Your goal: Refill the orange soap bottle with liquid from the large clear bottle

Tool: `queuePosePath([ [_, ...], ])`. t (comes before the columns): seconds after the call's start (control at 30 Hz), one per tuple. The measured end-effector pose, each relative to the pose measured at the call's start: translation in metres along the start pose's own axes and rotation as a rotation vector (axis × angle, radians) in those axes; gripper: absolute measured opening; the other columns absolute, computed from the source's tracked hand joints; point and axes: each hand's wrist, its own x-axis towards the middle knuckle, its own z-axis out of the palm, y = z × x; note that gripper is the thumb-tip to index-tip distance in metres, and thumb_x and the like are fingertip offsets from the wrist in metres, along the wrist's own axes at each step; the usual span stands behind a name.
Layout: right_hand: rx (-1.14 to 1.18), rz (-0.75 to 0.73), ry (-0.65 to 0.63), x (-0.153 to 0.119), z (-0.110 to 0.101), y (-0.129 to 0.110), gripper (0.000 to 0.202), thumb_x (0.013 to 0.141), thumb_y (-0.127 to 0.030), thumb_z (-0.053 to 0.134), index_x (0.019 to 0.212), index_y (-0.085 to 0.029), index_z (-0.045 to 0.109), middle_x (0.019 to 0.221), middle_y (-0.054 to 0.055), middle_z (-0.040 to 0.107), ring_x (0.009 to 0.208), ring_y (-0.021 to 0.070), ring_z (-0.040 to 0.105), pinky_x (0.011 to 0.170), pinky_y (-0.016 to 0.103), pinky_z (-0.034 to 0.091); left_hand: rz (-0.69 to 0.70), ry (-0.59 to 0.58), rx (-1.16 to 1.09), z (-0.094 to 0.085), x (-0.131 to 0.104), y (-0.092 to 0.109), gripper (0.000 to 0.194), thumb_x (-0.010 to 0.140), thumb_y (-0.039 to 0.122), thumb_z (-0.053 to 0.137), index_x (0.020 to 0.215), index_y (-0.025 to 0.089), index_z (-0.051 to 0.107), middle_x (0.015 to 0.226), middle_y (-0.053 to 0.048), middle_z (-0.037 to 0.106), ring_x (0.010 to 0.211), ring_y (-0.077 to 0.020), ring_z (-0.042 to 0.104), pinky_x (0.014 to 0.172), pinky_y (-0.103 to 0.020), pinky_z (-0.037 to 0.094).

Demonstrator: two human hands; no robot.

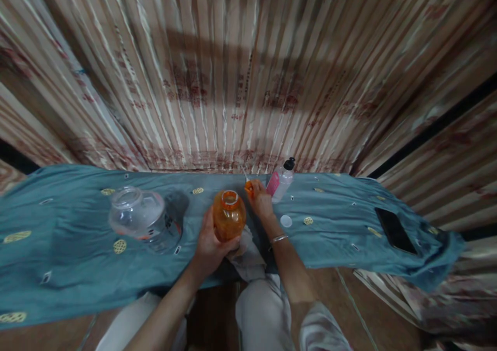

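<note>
My left hand [209, 245] is wrapped round an orange see-through jar [230, 221], holding it upright over the blue cloth. The jar's round mouth is uncovered and faces up. To the right of it, my right hand [259, 200] is closed on a small orange piece [249, 187], perhaps a cap. A thin pale strip sticks up beside that piece; I cannot make out what it is. A clear pump bottle [282, 181] with a pink label and black top stands just behind my right hand. A crumpled pale tissue or cloth [248, 255] lies between my forearms.
Two clear jars [130, 211] stand close together at the left, one partly hiding the other. A small whitish disc [286, 221] lies right of my right wrist. A black phone [395, 230] is at the far right. A striped curtain [233, 82] hangs along the back edge.
</note>
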Motion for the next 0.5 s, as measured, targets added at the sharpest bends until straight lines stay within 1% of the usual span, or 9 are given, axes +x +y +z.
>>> queuePosePath([
  [0.17, -0.107, -0.043, -0.087, -0.006, 0.01, 0.0, 0.04, 0.088, -0.039, 0.056, 0.123, -0.019, 0.054, 0.124, 0.009, 0.057, 0.104, 0.0202, 0.059, 0.086, 0.043, 0.052, -0.026, -0.035, -0.032, 0.001, -0.001, 0.001, 0.084, 0.06, 0.031, 0.077, 0.135, 0.021, 0.038, 0.128, -0.012, 0.051, 0.121, -0.0315, 0.051, 0.104, -0.05, 0.041],
  [0.33, -0.205, -0.086, -0.154, -0.018, 0.01, -0.004, 0.042, 0.088, -0.039, 0.056, 0.124, -0.019, 0.053, 0.127, 0.01, 0.055, 0.107, 0.0214, 0.058, 0.088, 0.045, 0.051, -0.018, -0.008, -0.006, 0.002, -0.001, -0.003, 0.085, 0.058, 0.032, 0.079, 0.132, 0.018, 0.04, 0.128, -0.013, 0.051, 0.123, -0.0328, 0.049, 0.105, -0.05, 0.041],
  [0.5, -0.265, -0.123, -0.235, -0.016, 0.008, -0.007, 0.04, 0.088, -0.04, 0.056, 0.122, -0.019, 0.055, 0.123, 0.009, 0.057, 0.103, 0.0201, 0.059, 0.086, 0.043, 0.051, -0.025, -0.004, 0.001, 0.001, -0.001, 0.001, 0.082, 0.058, 0.031, 0.079, 0.131, 0.02, 0.042, 0.123, -0.01, 0.055, 0.121, -0.0314, 0.052, 0.104, -0.05, 0.042],
])
